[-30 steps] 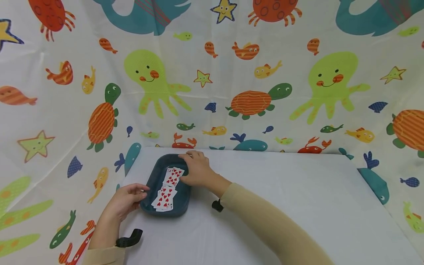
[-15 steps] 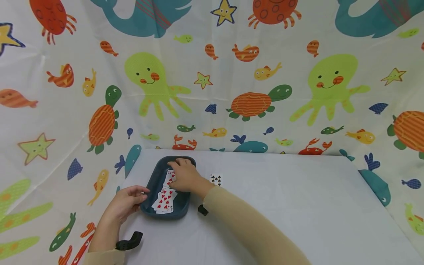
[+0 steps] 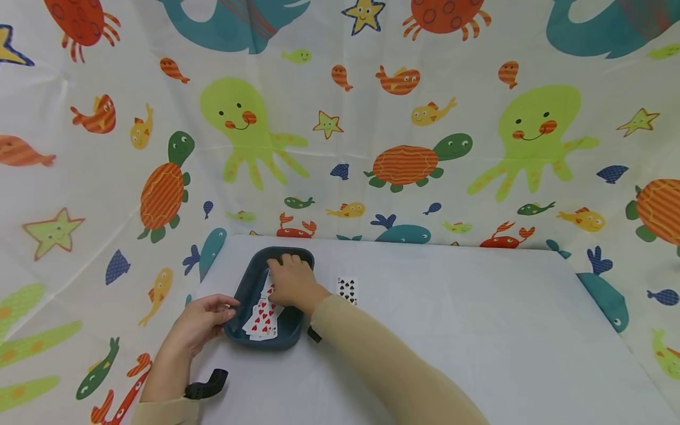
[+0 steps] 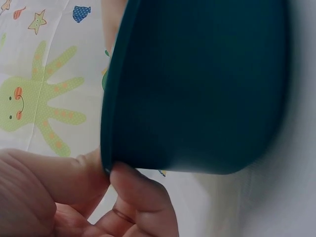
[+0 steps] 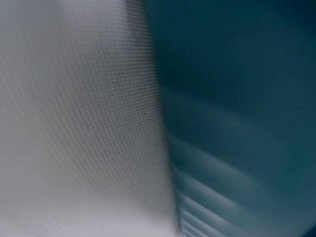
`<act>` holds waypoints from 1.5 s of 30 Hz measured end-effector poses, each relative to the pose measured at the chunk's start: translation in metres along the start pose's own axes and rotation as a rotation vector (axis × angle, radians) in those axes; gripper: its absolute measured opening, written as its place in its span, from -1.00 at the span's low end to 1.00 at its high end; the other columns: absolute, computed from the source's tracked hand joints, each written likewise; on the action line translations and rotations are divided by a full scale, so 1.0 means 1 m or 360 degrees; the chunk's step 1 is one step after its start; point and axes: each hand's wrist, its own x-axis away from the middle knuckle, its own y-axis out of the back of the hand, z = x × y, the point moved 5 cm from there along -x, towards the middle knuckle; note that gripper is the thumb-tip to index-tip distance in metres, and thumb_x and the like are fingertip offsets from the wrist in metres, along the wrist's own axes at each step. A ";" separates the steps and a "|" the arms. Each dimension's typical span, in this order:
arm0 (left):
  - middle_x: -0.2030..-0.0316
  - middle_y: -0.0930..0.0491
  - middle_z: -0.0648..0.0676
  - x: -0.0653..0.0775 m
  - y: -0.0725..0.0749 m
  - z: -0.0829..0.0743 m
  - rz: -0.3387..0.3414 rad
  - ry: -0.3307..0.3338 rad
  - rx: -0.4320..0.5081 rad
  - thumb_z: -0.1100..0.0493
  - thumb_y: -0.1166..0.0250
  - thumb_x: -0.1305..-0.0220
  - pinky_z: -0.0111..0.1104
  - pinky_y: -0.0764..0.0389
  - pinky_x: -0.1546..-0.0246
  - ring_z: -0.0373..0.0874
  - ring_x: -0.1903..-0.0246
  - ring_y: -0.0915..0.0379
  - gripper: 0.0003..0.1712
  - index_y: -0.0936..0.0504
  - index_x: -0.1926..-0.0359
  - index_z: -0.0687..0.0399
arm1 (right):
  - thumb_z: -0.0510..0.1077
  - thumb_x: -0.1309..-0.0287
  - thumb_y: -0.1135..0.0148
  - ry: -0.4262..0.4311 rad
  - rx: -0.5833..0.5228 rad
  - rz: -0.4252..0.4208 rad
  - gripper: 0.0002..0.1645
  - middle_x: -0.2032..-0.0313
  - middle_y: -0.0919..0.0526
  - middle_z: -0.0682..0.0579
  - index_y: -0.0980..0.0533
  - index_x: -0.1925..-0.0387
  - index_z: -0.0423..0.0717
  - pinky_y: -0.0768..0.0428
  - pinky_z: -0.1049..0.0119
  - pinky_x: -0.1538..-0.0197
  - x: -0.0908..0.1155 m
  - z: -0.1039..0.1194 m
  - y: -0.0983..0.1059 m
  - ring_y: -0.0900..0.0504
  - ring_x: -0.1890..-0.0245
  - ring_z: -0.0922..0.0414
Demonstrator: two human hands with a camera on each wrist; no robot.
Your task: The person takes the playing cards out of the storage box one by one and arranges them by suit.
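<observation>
My left hand (image 3: 200, 321) pinches the left rim of a dark teal plastic tray (image 3: 241, 298) between thumb and fingers; the left wrist view shows the pinch on the tray's rim (image 4: 112, 113) up close. Inside lie several playing cards in two overlapping groups: a heart card (image 3: 262, 319) on the near pile, and an upper card (image 3: 268, 286) partly covered by my right hand (image 3: 292, 282). That hand reaches over the tray's right side, thumb and fingertips spread apart over the upper cards. The right wrist view holds the tray's outer wall (image 5: 237, 123), with no fingers showing.
A spade card (image 3: 347, 289) lies face up on the white table (image 3: 451, 330), right of the tray beside my right sleeve (image 3: 382, 360). Behind and to the left hangs a cloth (image 3: 297, 159) printed with sea animals.
My right hand has moved left from the tray's right rim to over the upper cards, uncovering the spade card on the table. My left hand stays on the rim.
</observation>
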 end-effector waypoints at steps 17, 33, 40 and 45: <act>0.31 -0.62 0.03 0.001 0.001 -0.002 0.0009 0.0003 -0.0029 0.22 -0.32 -0.53 -0.36 -0.65 0.29 -0.07 0.31 -0.50 -0.63 -0.65 -0.25 0.29 | 0.32 -0.22 -0.49 -0.0123 0.0137 0.0108 -0.14 -0.34 -0.62 0.05 -0.45 -0.48 0.20 -0.40 -0.02 -0.50 -0.005 0.002 -0.012 -0.53 -0.29 0.03; 0.33 -0.60 0.02 0.002 0.000 -0.002 -0.0016 0.0005 -0.0022 0.23 -0.33 -0.53 -0.36 -0.64 0.31 -0.09 0.34 -0.50 -0.63 -0.64 -0.25 0.30 | 0.24 -0.24 -0.50 -0.0063 0.0184 0.0151 -0.31 -0.21 -0.61 0.05 -0.56 -0.39 0.42 -0.44 0.02 -0.32 -0.003 0.003 -0.011 -0.44 -0.12 0.04; 0.33 -0.60 0.01 0.002 0.000 -0.002 -0.0004 -0.0014 -0.0006 0.24 -0.32 -0.53 -0.36 -0.65 0.31 -0.09 0.34 -0.51 -0.63 -0.64 -0.24 0.31 | 0.24 -0.21 -0.52 -0.0073 0.0156 0.0158 -0.28 -0.25 -0.58 0.03 -0.56 -0.40 0.41 -0.43 -0.01 -0.38 -0.004 0.003 -0.011 -0.42 -0.15 0.02; 0.33 -0.61 0.01 0.003 0.000 -0.002 0.0005 -0.0018 0.0008 0.24 -0.33 -0.52 -0.36 -0.66 0.30 -0.09 0.34 -0.51 -0.64 -0.65 -0.24 0.31 | 0.29 -0.16 -0.55 -0.0102 0.0123 0.0121 -0.16 -0.33 -0.53 0.00 -0.50 -0.46 0.40 -0.40 -0.06 -0.41 -0.005 0.003 -0.011 -0.42 -0.22 -0.01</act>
